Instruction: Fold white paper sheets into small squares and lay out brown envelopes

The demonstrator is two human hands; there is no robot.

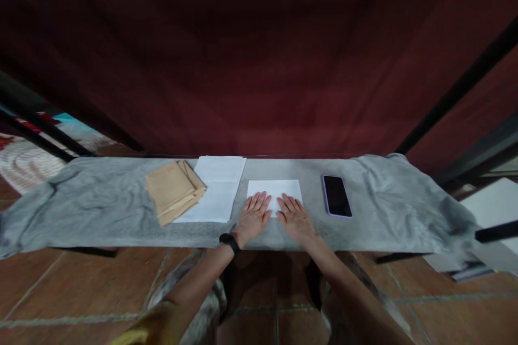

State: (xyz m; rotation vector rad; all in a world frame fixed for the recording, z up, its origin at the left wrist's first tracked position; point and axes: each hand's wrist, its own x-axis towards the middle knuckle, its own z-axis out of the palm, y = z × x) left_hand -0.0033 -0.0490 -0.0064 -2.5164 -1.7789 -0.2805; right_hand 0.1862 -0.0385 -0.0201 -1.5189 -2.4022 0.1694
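Left hand point(253, 216): lay open, palm down, fingers outstretched, on the paper point(274, 187); a dark band point(230, 243) circled the wrist. Right hand point(297, 220): likewise open and flat on the paper, just beside the left. Paper: white, smooth, rectangular; lay between the sheets and the phone. Worktop point(121, 199): was draped in soft, rumpled grey cloth point(380, 194). Sheets point(220, 188): white, stacked, creased across. Envelopes point(172, 187): brown, matte, piled askew, overlapped the sheets. Phone point(337, 195): dark glossy screen, lilac edge, rounded corners.
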